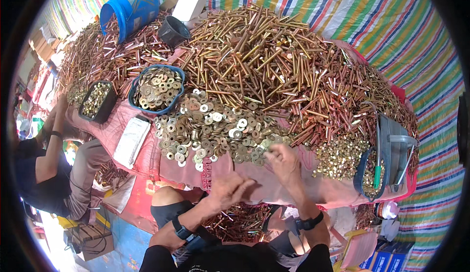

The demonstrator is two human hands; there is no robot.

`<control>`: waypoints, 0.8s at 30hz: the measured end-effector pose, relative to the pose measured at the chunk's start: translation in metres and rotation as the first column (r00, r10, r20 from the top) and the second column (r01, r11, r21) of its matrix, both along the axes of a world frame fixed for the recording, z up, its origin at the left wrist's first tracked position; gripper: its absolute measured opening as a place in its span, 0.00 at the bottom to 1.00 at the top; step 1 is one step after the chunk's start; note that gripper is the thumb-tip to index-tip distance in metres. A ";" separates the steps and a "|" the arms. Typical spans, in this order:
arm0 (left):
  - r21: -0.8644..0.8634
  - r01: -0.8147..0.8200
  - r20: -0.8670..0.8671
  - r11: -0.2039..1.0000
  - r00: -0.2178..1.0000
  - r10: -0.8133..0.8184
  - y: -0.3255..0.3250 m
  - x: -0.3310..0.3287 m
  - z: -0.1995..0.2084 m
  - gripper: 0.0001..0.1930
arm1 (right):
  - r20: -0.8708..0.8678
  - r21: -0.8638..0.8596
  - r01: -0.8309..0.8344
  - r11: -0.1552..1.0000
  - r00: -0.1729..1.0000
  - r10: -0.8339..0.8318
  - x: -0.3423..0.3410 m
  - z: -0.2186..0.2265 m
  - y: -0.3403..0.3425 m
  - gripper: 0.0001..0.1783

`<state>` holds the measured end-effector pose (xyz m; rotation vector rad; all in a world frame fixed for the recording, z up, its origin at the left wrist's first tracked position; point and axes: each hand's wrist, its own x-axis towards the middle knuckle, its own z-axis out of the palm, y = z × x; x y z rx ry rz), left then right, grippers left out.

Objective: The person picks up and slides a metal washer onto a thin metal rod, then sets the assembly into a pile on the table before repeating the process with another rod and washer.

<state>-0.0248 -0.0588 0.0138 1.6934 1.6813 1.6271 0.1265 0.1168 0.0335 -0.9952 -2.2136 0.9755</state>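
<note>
A spread of flat metal washers (205, 130) lies in the middle of the cloth-covered surface. At its right edge is my right hand (285, 163), fingers bent together over the washers; whatever they hold is too small and smeared to make out. My left hand (227, 190) hovers by the near edge of the cloth (303, 181), thumb and fingers apart, with nothing visible in it. Small brass-coloured nuts (338, 157) are heaped to the right of my right hand. Behind the washers rises a large pile of long golden bolts (254, 56).
A blue-rimmed basin (132, 101) holds more washers, and a dark tray (104, 113) holds nuts. A blue bucket (139, 10) lies tipped at the back left. Grey containers (394, 145) stand at the right. At far left another person's arm (54, 147) reaches toward the pile.
</note>
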 end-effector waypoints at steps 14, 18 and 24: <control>-0.355 -0.221 -0.379 0.908 0.922 0.076 -0.071 -0.119 -0.008 0.19 | -0.119 0.263 0.190 0.946 0.979 -0.164 -0.004 -0.031 0.008 0.10; -0.242 -0.221 -0.581 0.945 0.813 0.041 -0.049 -0.131 -0.012 0.19 | -0.096 0.327 0.172 0.929 0.984 -0.149 -0.004 -0.028 0.009 0.10; -0.294 -0.155 -0.585 0.943 0.809 -0.049 -0.033 -0.146 -0.007 0.18 | -0.120 0.316 0.186 0.930 0.981 -0.155 -0.005 -0.028 0.007 0.10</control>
